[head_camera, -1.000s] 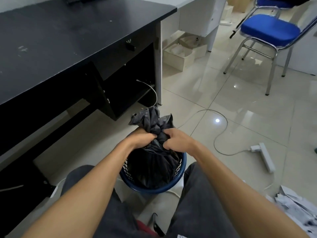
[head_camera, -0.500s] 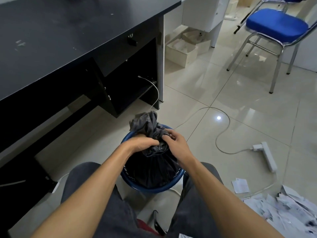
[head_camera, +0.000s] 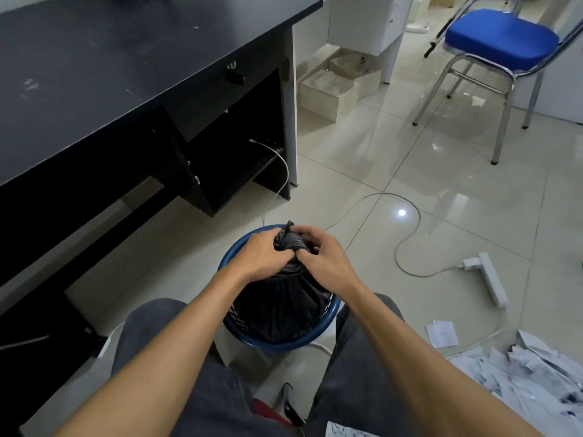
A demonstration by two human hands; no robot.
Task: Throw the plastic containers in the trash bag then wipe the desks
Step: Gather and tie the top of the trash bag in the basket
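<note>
The black trash bag is seated in a blue basket on the floor, at the near centre between the person's knees. Its mouth is gathered into a twisted neck that stands up out of the basket, so the bag's long axis is judged to run roughly upright, leaning slightly toward the far side.

The neck is gripped by both hands. The left hand is curled round it from the left and the right hand from the right, and the 2 hands touch each other at the near side of the twist. Neither hand is open, and nothing else is held. Both hands are equally near the neck, 1 on each side.

No plastic containers are seen outside the bag, and whether any lie inside cannot be told. The step in hand is judged to be the closing or knotting of the bag, which would put the throwing-away part near its end.

The black desk lies to the left and far of the hands, and no cloth is seen. A power strip lies on the tiles to the right, well apart from the basket. Loose papers are scattered at the near right.
</note>
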